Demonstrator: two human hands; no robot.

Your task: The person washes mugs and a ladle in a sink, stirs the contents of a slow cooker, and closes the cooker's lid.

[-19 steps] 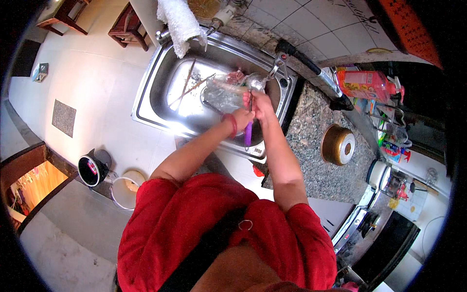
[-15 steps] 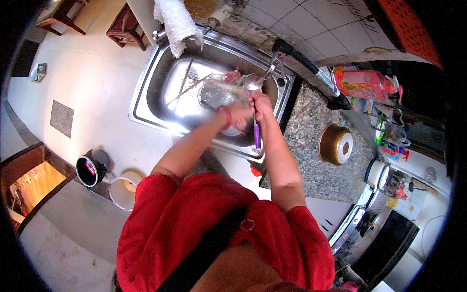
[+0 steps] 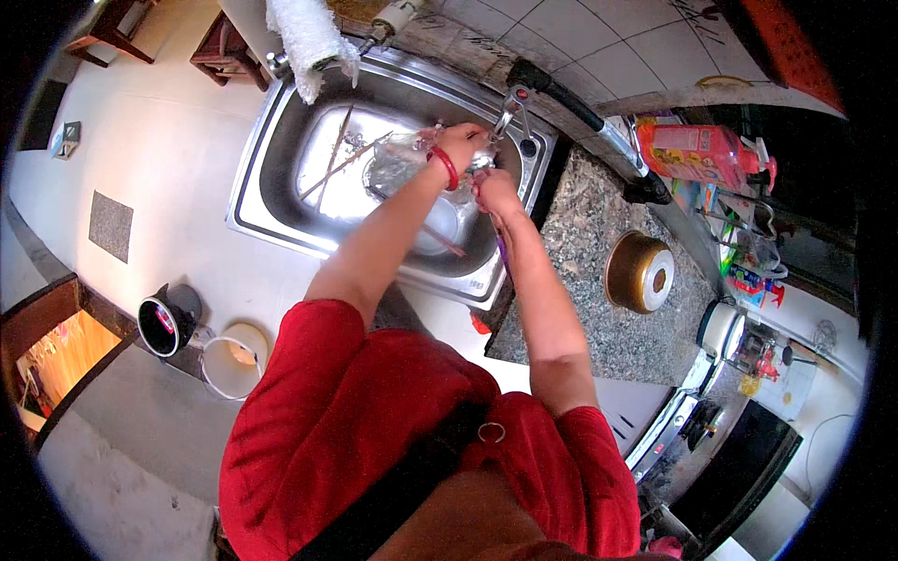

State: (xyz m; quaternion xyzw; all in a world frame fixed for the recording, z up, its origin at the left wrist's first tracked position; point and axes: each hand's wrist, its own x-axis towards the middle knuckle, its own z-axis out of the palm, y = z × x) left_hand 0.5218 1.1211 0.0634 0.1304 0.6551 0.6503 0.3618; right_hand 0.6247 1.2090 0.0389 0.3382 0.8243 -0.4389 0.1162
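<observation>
The right hand (image 3: 496, 194) is over the right end of the rectangular stainless-steel sink (image 3: 281, 236). Its grip is closed on a slim utensil with a purple handle (image 3: 502, 246), which lies along the inner wrist, near the sink's right edge.

The left hand (image 3: 460, 145), with a red bangle (image 3: 443, 168) at the wrist, is just beside the silver metal faucet (image 3: 512, 105), toward the sink's far right corner. Its fingers are bent; whether its grip holds anything cannot be told.

Two thin brown sticks (image 3: 367, 151) lie crossed toward the left end of the sink. Nearer the left hand is a clear, shiny item (image 3: 395, 168) of undetermined kind.

On the speckled grey granite table (image 3: 561, 323), right of the sink, stands a round golden-brown metal pot (image 3: 625, 271). A pink pump bottle (image 3: 692, 151) is beyond the table's far edge.
</observation>
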